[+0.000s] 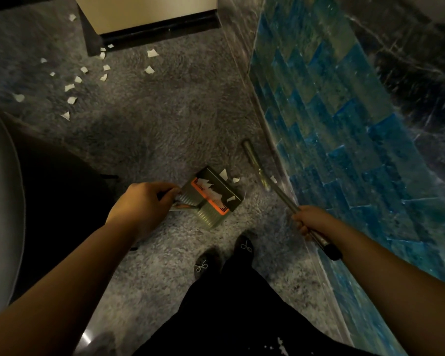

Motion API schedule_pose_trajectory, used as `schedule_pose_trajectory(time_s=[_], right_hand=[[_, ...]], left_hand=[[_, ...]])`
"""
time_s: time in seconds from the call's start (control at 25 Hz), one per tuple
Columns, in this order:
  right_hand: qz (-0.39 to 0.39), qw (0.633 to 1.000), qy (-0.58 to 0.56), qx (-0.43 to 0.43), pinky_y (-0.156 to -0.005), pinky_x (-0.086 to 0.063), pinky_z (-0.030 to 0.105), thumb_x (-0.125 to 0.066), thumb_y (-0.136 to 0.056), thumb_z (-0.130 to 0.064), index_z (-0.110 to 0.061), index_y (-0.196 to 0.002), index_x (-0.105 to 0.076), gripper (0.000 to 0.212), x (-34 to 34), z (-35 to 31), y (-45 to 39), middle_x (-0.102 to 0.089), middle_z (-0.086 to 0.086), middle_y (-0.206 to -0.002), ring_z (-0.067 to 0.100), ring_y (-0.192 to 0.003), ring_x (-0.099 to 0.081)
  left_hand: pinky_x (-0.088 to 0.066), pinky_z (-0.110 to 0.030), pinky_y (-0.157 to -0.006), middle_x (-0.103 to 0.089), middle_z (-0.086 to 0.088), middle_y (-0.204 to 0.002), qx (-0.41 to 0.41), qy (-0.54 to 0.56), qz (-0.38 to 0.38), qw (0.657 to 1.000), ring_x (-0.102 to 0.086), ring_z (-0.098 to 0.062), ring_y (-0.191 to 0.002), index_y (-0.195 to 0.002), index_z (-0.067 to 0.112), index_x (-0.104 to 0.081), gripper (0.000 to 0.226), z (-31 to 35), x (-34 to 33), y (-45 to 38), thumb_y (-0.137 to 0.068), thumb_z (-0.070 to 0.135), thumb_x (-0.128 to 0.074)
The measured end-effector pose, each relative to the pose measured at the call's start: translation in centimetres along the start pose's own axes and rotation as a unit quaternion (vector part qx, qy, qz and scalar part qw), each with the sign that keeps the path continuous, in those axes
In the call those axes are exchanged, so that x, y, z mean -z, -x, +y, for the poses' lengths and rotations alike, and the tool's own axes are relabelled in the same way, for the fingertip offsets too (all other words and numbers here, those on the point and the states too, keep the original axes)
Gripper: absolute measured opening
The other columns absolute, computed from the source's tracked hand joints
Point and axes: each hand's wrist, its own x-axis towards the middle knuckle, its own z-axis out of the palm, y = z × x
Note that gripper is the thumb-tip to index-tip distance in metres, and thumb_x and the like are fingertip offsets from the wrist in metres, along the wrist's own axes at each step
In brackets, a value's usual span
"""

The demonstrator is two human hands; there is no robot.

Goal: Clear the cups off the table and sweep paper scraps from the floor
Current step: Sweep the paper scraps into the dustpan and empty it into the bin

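Up and left of the left grip [145, 201], most paper scraps [72, 86] lie loose on the carpet [165, 119], unswept. That grip is clenched on the dustpan [211, 199] handle, a few scraps already in the pan, two just past its far edge. If the pan tilts, those could slide back out. The right grip [310, 220] grasps the broom handle [285, 199], its head lying close by the blue tiled wall [344, 124]; a hard stroke on shaggy pile would likely scatter scraps. No cups show.
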Motion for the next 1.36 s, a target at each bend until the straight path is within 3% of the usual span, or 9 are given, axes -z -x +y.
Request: schedule_pose_trajectory(time_s=[0.2,0.4,0.52,0.68,0.8,0.92,1.04,1.24,1.36], right_hand=[[0.027,0.998,0.056,-0.023,-0.059,-0.040,0.032,-0.049,-0.092,-0.003,-0.003,-0.068,-0.053,0.024,1.4,1.0,-3.7,-0.051,0.014,-0.063,0.024,-0.056,-0.046],[0.054,0.996,0.039,-0.052,-0.065,-0.042,0.036,-0.049,-0.093,-0.007,0.003,-0.085,-0.054,0.014,0.7,2.1,-6.1,-0.052,0.018,-0.065,0.027,-0.060,-0.049],[0.051,0.996,0.061,-0.041,-0.067,-0.042,0.036,-0.048,-0.088,0.003,0.003,-0.077,-0.054,0.013,0.9,1.7,-6.6,-0.054,0.019,-0.070,0.028,-0.066,-0.050],[0.009,0.997,0.061,-0.041,-0.055,-0.040,0.030,-0.048,-0.089,-0.001,-0.003,-0.069,-0.054,0.021,1.2,1.3,-5.8,-0.051,0.012,-0.057,0.023,-0.050,-0.046],[0.011,0.998,0.064,-0.023,-0.051,-0.044,0.029,-0.052,-0.089,0.000,-0.001,-0.085,-0.057,0.007,0.4,1.7,-4.3,-0.054,0.012,-0.058,0.022,-0.049,-0.051],[0.028,0.999,0.016,-0.007,-0.041,-0.041,0.026,-0.049,-0.091,0.003,0.003,-0.115,-0.057,0.025,-0.2,2.7,-3.5,-0.051,0.011,-0.059,0.021,-0.047,-0.047],[0.051,0.999,-0.004,-0.002,-0.035,-0.038,0.020,-0.046,-0.091,0.005,0.005,-0.112,-0.059,0.025,0.4,2.9,-3.1,-0.048,0.011,-0.059,0.020,-0.046,-0.043],[0.048,0.991,0.123,0.000,-0.070,-0.046,0.036,-0.050,-0.084,0.009,0.003,-0.092,-0.055,0.011,2.0,-0.1,-4.8,-0.057,0.023,-0.087,0.030,-0.078,-0.055],[0.026,0.988,0.148,-0.017,-0.070,-0.043,0.036,-0.051,-0.082,0.010,0.003,-0.083,-0.055,0.009,1.8,-1.5,-5.4,-0.055,0.022,-0.085,0.030,-0.077,-0.053]], left_hand=[[-0.052,-0.027,-0.069,-0.065,0.024,-0.077,-0.014,-0.007,-0.018,1.000,-0.063,0.001,-0.075,-0.100,0.044,-0.070,0.016,0.3,0.4,0.5,-0.090,0.043,-0.058],[-0.056,-0.033,-0.073,-0.069,0.019,-0.081,-0.010,-0.003,-0.025,1.000,-0.065,-0.003,-0.077,-0.103,0.051,-0.061,0.017,0.4,-0.5,0.5,-0.091,0.039,-0.060],[-0.056,-0.032,-0.072,-0.070,0.018,-0.081,-0.015,-0.010,-0.025,1.000,-0.065,-0.004,-0.077,-0.105,0.061,-0.049,0.028,0.6,-0.8,0.2,-0.090,0.040,-0.060],[-0.055,-0.031,-0.073,-0.065,0.023,-0.076,0.011,-0.006,-0.026,1.000,-0.064,-0.004,-0.076,-0.099,0.054,-0.061,0.015,0.6,-0.9,-0.1,-0.089,0.042,-0.060],[-0.053,-0.028,-0.069,-0.059,0.029,-0.067,0.009,-0.010,-0.028,1.000,-0.061,0.002,-0.071,-0.098,0.060,-0.057,0.018,1.1,-0.9,-0.2,-0.089,0.044,-0.059],[-0.053,-0.027,-0.070,-0.060,0.028,-0.069,0.001,-0.010,-0.022,1.000,-0.061,0.004,-0.072,-0.097,0.065,-0.050,0.024,1.7,-0.5,-0.2,-0.089,0.044,-0.059],[-0.054,-0.027,-0.070,-0.059,0.032,-0.069,0.001,-0.010,-0.015,1.000,-0.060,0.006,-0.073,-0.095,0.068,-0.048,0.028,2.0,-0.2,-0.3,-0.090,0.042,-0.059],[-0.055,-0.030,-0.075,-0.067,0.023,-0.080,-0.001,-0.008,-0.010,1.000,-0.064,-0.001,-0.079,-0.101,0.064,-0.048,0.025,1.6,-0.5,-0.2,-0.090,0.044,-0.058],[-0.056,-0.034,-0.075,-0.072,0.014,-0.086,-0.005,-0.014,-0.006,1.000,-0.066,-0.007,-0.081,-0.105,0.058,-0.052,0.022,1.1,-0.6,-0.1,-0.090,0.043,-0.059]])
